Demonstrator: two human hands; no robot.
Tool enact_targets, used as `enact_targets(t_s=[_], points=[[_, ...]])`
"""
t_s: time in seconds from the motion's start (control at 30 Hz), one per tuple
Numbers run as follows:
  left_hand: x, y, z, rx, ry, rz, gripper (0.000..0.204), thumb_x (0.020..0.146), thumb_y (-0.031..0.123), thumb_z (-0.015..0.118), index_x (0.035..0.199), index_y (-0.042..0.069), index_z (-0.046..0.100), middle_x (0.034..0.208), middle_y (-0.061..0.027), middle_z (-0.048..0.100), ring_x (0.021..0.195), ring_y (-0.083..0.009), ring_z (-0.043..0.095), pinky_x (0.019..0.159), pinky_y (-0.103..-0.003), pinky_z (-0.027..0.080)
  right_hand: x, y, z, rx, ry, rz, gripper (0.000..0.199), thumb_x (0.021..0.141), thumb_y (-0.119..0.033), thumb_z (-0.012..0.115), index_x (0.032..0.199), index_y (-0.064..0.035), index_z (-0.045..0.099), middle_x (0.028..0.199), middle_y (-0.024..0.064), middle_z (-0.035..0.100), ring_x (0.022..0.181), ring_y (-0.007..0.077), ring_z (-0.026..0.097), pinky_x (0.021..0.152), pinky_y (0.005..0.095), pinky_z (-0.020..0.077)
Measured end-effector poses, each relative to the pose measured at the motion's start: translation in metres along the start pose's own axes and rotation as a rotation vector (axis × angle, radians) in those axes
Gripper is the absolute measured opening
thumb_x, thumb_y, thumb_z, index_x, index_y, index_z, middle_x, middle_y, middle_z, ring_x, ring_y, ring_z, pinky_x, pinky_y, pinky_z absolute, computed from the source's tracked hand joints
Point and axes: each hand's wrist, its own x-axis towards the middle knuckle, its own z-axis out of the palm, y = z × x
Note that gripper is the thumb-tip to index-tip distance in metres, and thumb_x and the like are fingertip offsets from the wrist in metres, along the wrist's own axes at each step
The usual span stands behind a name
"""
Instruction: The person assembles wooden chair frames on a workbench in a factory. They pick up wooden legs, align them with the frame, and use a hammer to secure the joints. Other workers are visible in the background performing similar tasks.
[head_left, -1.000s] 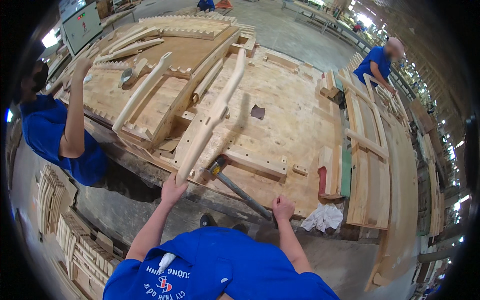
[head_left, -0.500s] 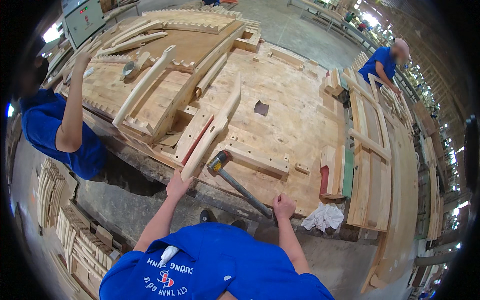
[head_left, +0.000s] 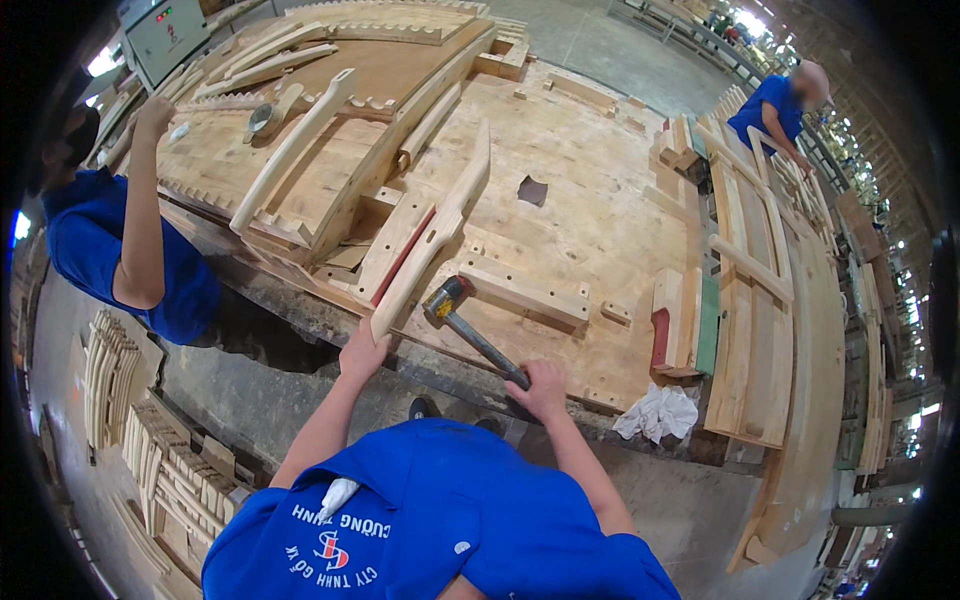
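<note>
My left hand (head_left: 363, 350) is closed round the near end of a long, curved wooden chair part (head_left: 425, 258), which has a slot cut in it. The part lies slanting away over the workbench, alongside a block with a red edge (head_left: 402, 262). My right hand (head_left: 541, 388) grips the end of a mallet's grey handle (head_left: 485, 346). The mallet's dark head (head_left: 446, 298), with yellow and red marks, rests on the bench beside a drilled wooden bar (head_left: 525, 294).
A crumpled white cloth (head_left: 657, 413) lies at the bench's front edge, near a block faced with red and green (head_left: 683, 325). A co-worker (head_left: 120, 250) stands at the left, another (head_left: 775, 112) at the far right. Wooden frames (head_left: 750, 300) line the right side.
My right hand has moved left and taken hold of the mallet's handle end. My left hand stays on the chair part. The view has shifted slightly.
</note>
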Motion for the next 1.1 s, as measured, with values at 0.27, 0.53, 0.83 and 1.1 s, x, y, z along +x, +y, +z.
enact_targets(t_s=[0.27,0.53,0.83,1.1], points=[[0.001,-0.008,-0.003,0.016,0.004,0.013,0.062,0.084,0.038,0.057,0.133,0.008,0.034,0.110,-0.0240,0.059,0.096,-0.0402,0.060,0.079,-0.048,0.048,0.002,0.005,0.002,0.192,-0.015,-0.018,0.030,0.073,-0.021,0.071,0.099,-0.0095,0.062,0.084,0.0110,0.055,0.084,0.0321,0.054,0.074,0.0419,0.0426],[-0.003,-0.011,-0.001,0.048,0.035,0.030,0.057,0.086,0.039,0.056,0.129,0.006,0.038,0.110,-0.0231,0.058,0.094,-0.0384,0.061,0.076,-0.048,0.050,0.001,0.018,-0.010,0.512,-0.110,0.211,0.024,0.075,-0.018,0.070,0.093,-0.0045,0.064,0.082,0.0136,0.061,0.080,0.0271,0.058,0.072,0.0357,0.0464],[-0.004,-0.005,-0.011,0.070,-0.010,0.048,0.058,0.086,0.041,0.055,0.126,0.004,0.037,0.108,-0.0227,0.057,0.092,-0.0380,0.062,0.075,-0.047,0.051,0.002,0.073,-0.018,0.211,0.448,0.351,0.015,0.086,-0.015,0.054,0.090,-0.0042,0.063,0.072,0.0143,0.061,0.066,0.0282,0.059,0.062,0.0371,0.0467],[-0.008,-0.004,-0.016,0.113,-0.055,0.041,0.053,0.088,0.043,0.052,0.122,0.004,0.038,0.106,-0.0237,0.056,0.088,-0.0390,0.063,0.071,-0.046,0.053,0.000,0.065,-0.019,-0.070,0.078,0.545,0.034,0.088,-0.036,0.052,0.075,-0.0060,0.058,0.071,0.0165,0.062,0.068,0.0364,0.061,0.061,0.0463,0.0450]])
